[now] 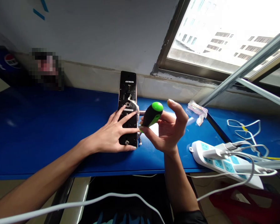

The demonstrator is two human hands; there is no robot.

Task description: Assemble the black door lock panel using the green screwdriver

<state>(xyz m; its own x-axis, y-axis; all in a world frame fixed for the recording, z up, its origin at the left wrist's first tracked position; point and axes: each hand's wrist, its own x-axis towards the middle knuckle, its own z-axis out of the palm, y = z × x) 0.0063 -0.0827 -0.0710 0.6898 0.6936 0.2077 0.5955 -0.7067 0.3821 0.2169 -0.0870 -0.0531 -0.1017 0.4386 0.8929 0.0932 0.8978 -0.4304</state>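
A long black panel (128,81), which looks like the back of an electronic door lock, lies on the blue table (49,130). Small screws, labels and a white cable (135,105) show on it. My left hand (116,130) rests flat across its lower half with fingers spread, covering part of it. My right hand (168,127) grips a green and black screwdriver (154,115) by the handle, just right of the panel. The handle's green end tilts up toward me, and its shaft points down beside the panel's right edge. The screwdriver's tip is hard to make out.
A white power strip (226,161) with several plugs and cables lies at the right. Behind it, metal bars (224,84) cross in front of the window. A crumpled plastic bag (198,112) sits near the wall. One white cable (112,195) hangs across the near foreground.
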